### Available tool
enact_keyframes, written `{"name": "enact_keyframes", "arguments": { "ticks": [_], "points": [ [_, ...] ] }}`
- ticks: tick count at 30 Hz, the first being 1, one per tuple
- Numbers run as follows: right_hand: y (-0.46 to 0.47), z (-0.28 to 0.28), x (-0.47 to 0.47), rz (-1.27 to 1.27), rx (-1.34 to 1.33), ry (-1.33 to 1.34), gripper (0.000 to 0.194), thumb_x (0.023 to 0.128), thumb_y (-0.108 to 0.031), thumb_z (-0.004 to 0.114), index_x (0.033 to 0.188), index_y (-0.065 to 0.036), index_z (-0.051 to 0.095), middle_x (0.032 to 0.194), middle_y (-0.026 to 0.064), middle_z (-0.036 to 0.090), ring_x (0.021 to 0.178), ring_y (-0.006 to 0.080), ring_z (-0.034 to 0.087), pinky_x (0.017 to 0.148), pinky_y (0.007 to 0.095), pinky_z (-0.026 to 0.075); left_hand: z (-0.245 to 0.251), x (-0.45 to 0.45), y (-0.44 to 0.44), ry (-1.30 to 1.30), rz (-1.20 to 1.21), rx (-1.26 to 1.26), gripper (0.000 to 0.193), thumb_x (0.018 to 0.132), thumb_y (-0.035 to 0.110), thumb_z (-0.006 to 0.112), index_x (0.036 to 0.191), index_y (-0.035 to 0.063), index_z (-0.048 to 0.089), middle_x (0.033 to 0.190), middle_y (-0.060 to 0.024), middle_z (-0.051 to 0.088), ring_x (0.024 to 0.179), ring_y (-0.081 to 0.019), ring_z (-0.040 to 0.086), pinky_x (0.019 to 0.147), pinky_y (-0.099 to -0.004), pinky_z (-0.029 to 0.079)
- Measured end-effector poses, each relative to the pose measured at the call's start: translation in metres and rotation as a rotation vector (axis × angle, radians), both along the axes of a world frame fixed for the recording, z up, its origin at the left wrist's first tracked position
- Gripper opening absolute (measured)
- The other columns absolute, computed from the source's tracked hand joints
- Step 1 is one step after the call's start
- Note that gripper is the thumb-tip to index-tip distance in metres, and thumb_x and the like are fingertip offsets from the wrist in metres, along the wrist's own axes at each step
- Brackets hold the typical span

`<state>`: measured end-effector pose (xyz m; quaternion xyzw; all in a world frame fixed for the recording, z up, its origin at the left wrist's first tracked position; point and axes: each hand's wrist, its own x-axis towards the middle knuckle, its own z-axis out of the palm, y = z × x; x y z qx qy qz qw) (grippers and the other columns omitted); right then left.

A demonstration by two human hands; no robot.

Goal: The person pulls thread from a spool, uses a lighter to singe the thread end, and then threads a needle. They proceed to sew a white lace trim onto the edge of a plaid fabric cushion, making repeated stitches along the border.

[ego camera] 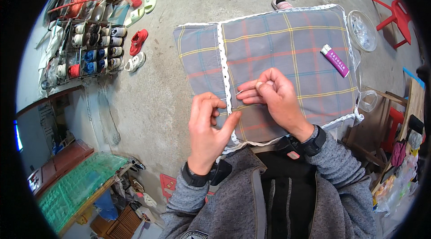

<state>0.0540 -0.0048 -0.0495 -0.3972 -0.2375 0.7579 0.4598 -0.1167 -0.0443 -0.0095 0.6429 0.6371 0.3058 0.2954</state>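
A grey plaid cloth cushion [269, 50] with yellow, red and blue lines and white lace trim [223, 54] lies before me. My right hand [279, 99] is over its middle, thumb and index finger pinched together. A thin pale strand [239, 92], thread or needle, shows at the right fingertips; its full run is too fine to follow. Just left of the lace strip, my left hand [208, 126] has curled fingers and a thumb held apart. Whether it grips the strand is unclear. A purple lighter [335, 60] bearing writing rests on the cushion's right part.
Beyond the cushion's right edge is a round clear tub [362, 30], with a red plastic stool [394, 20] farther right. A shoe rack [94, 50] stands at left, with loose slippers [151, 0] nearby. A green-covered table [82, 185] occupies the lower left. Wooden furniture [409, 107] stands at right.
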Motion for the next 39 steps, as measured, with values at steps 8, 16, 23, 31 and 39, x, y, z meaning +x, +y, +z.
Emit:
{"name": "enact_keyframes", "arguments": {
  "ticks": [8,16,23,31,39],
  "points": [
    [0.008,0.009,0.014,0.048,0.077,-0.069,0.008,0.095,-0.003,0.045,0.099,-0.001,0.038,0.099,0.0230,0.063,0.084,0.0237,0.068,0.074,0.0336,0.058,-0.012,0.011,0.002,0.180,0.078,0.025,0.031,0.069,0.009,0.080,0.084,0.0017,0.053,0.095,-0.0117,0.051,0.077,-0.0268,0.056,0.063,-0.0352,0.047],
    [0.016,0.011,0.023,0.007,-0.020,0.048,0.013,0.093,-0.001,0.053,0.105,0.002,0.049,0.091,0.0111,0.061,0.074,0.0138,0.061,0.078,0.0327,0.057,-0.019,0.014,0.000,0.126,0.135,0.063,0.021,0.073,0.002,0.073,0.080,0.0008,0.053,0.095,-0.0154,0.051,0.082,-0.0297,0.056,0.067,-0.0371,0.047],
    [0.029,0.021,0.053,-0.323,-0.012,0.121,0.010,0.093,0.001,0.053,0.102,0.003,0.053,0.091,0.0120,0.061,0.074,0.0135,0.058,0.093,0.0419,0.053,-0.020,0.015,-0.003,0.130,0.141,0.107,0.022,0.072,0.001,0.073,0.080,0.0007,0.053,0.096,-0.0166,0.050,0.082,-0.0294,0.056,0.065,-0.0360,0.047],
    [0.045,0.030,0.132,-0.536,0.366,-0.084,0.014,0.093,-0.001,0.056,0.106,0.006,0.053,0.093,0.0126,0.061,0.077,0.0125,0.057,0.105,0.0468,0.044,-0.020,0.017,-0.004,0.142,0.128,0.129,0.030,0.071,-0.001,0.075,0.087,0.0019,0.050,0.096,-0.0132,0.048,0.070,-0.0193,0.048,0.058,-0.0315,0.043],
    [0.052,0.032,0.197,-0.749,0.498,-0.452,0.012,0.094,0.000,0.054,0.105,0.006,0.055,0.099,0.0165,0.062,0.084,0.0162,0.062,0.107,0.0475,0.043,-0.027,0.013,-0.010,0.101,0.162,0.180,0.061,0.064,0.001,0.082,0.108,0.0038,0.041,0.102,-0.0080,0.041,0.066,-0.0117,0.036,0.057,-0.0253,0.035]
  ]
}}
